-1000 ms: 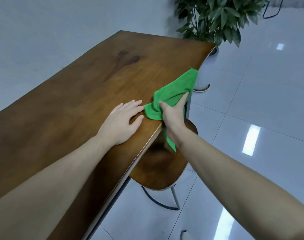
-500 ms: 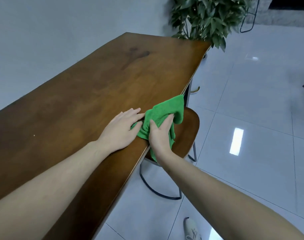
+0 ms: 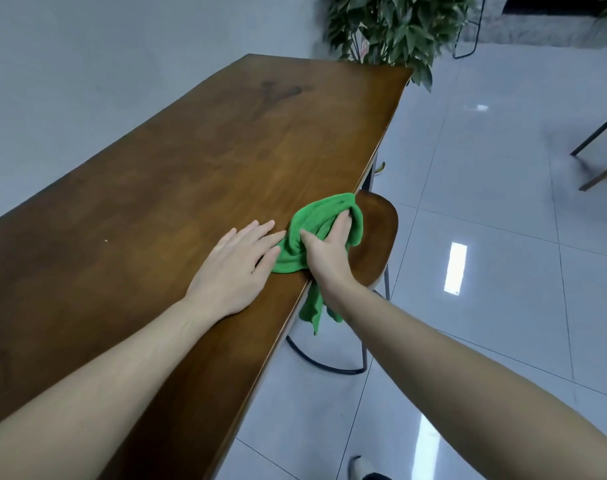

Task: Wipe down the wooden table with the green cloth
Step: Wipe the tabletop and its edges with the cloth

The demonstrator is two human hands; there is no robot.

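A long dark wooden table (image 3: 198, 174) runs from the near left to the far middle. A bunched green cloth (image 3: 315, 216) lies on its right edge, with one end hanging down past the edge. My right hand (image 3: 326, 251) grips the cloth, fingers curled into its folds. My left hand (image 3: 236, 265) rests flat on the tabletop just left of the cloth, fingers straight, their tips touching the cloth's edge.
A round wooden stool (image 3: 374, 244) on a black metal frame stands tucked under the table's right edge, below the cloth. A leafy potted plant (image 3: 395, 26) stands past the far end. Chair legs (image 3: 599, 150) show at the right over glossy white floor tiles (image 3: 485, 209).
The cloth has been gathered from a spread strip into a tight bunch under my right hand, which has moved with it along the table's right edge. My left hand stays flat beside it.
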